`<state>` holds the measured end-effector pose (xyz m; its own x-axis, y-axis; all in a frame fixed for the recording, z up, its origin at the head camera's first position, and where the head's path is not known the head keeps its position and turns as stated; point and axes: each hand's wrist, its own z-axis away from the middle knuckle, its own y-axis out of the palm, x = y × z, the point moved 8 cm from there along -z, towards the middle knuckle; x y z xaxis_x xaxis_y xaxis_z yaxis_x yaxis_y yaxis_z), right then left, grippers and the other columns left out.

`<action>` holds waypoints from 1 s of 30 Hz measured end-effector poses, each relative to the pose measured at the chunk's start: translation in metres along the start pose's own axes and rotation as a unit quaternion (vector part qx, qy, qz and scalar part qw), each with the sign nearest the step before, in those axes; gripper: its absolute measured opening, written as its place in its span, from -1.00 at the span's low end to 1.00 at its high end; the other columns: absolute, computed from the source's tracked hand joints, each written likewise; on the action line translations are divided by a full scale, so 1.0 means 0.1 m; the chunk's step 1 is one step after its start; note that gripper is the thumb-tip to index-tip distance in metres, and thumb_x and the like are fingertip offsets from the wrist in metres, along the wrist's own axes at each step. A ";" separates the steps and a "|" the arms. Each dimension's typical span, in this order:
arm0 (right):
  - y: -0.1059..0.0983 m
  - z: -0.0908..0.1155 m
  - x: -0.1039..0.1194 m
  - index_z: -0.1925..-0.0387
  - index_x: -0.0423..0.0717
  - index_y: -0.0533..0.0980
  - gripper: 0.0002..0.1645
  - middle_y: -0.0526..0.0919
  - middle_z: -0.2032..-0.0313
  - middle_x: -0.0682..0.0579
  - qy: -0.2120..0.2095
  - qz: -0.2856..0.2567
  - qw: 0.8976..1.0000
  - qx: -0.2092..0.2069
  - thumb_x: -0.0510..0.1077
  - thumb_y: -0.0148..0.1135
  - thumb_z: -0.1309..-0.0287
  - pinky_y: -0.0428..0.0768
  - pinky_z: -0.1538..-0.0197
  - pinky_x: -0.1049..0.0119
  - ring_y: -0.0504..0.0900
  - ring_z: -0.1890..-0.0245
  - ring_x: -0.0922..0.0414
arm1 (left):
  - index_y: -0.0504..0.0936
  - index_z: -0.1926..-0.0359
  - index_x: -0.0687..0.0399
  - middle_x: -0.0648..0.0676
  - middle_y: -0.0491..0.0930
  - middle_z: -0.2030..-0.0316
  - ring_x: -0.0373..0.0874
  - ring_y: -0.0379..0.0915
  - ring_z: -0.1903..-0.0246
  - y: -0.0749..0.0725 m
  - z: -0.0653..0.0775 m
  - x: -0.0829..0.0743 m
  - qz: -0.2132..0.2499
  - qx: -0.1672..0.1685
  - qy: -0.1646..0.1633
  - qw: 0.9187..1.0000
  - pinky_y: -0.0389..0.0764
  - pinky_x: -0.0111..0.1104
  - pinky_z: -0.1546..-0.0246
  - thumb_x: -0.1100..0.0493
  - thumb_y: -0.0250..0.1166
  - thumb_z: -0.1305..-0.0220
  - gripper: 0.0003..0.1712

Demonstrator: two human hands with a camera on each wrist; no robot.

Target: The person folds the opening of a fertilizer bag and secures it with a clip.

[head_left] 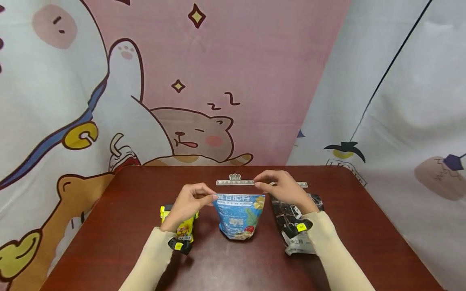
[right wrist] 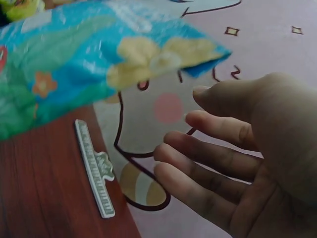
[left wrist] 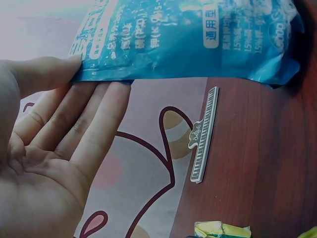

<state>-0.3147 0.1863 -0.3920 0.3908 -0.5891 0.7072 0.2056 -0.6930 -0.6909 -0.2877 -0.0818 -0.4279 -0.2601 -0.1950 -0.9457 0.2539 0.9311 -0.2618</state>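
Note:
A blue bag [head_left: 238, 218] printed with vegetables and white lettering stands upright on the table, its top edge flat. My left hand [head_left: 191, 202] pinches the bag's upper left corner; in the left wrist view the thumb lies on the front and the fingers go behind the blue plastic [left wrist: 183, 44]. Beside the upper right corner, my right hand [head_left: 285, 188] holds nothing. Its fingers are loosely bent and apart from the bag [right wrist: 99, 64] in the right wrist view.
A ruler-marked clip [head_left: 234, 182] lies behind the bag. A second clip [head_left: 302, 184] is partly hidden by the right hand. A yellow packet [head_left: 186, 228] lies under the left forearm, and a black-and-silver bag [head_left: 282, 214] under the right one. A printed cloth hangs behind the table.

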 end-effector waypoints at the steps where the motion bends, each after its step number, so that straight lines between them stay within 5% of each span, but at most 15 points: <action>1: 0.01 -0.03 -0.01 -0.01 0.22 0.68 -0.73 0.76 0.03 0.14 -0.003 0.009 1.000 0.002 0.14 0.32 -0.35 0.73 0.03 0.13 0.75 0.08 0.17 | 0.80 0.24 0.05 0.12 0.79 0.27 0.10 0.77 0.31 -0.01 0.00 0.00 0.002 -0.002 -0.001 1.000 0.78 -0.17 0.18 0.15 0.44 -0.31 -0.91; 13: 0.07 -0.25 -0.20 -0.15 0.16 0.62 -0.56 0.69 -0.17 0.00 0.013 0.065 0.997 0.033 0.09 0.42 -0.27 0.61 -0.22 -0.15 0.66 -0.17 -0.02 | 0.80 0.22 0.06 0.15 0.79 0.25 0.06 0.77 0.29 0.03 -0.01 0.01 0.001 0.007 -0.015 1.000 0.78 -0.09 0.13 0.13 0.44 -0.31 -0.89; 18: 0.15 -0.38 -0.26 -0.22 0.13 0.58 -0.51 0.63 -0.24 -0.02 0.003 0.088 0.995 0.056 0.02 0.42 -0.28 0.63 -0.20 -0.12 0.64 -0.19 -0.04 | 0.80 0.23 0.04 0.12 0.79 0.26 0.03 0.78 0.29 0.04 -0.01 0.02 0.004 0.007 -0.020 1.000 0.78 -0.19 0.16 0.14 0.44 -0.31 -0.91; 26: 0.30 -0.58 -0.30 -0.32 0.04 0.51 -0.39 0.54 -0.34 -0.04 -0.019 0.131 0.987 0.090 -0.04 0.42 -0.26 0.50 -0.34 -0.16 0.50 -0.35 -0.11 | 0.80 0.25 0.03 0.11 0.78 0.27 -0.03 0.77 0.29 0.03 -0.01 0.01 0.011 0.006 -0.023 1.000 0.75 0.02 0.09 0.15 0.44 -0.31 -0.93; 30: 0.41 -0.65 -0.32 -0.39 -0.04 0.45 -0.29 0.48 -0.40 -0.07 -0.032 0.150 0.982 0.111 -0.07 0.43 -0.24 0.41 -0.43 -0.17 0.41 -0.44 -0.12 | 0.80 0.25 0.04 0.10 0.78 0.27 -0.04 0.77 0.29 0.01 0.00 0.01 0.011 0.006 -0.028 1.000 0.77 -0.04 0.11 0.14 0.44 -0.31 -0.92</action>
<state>-0.3768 0.1502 -0.4336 0.5183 -0.7208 0.4602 0.2607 -0.3794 -0.8878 -0.2878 -0.0810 -0.4295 -0.2010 -0.1913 -0.9607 0.2704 0.9318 -0.2421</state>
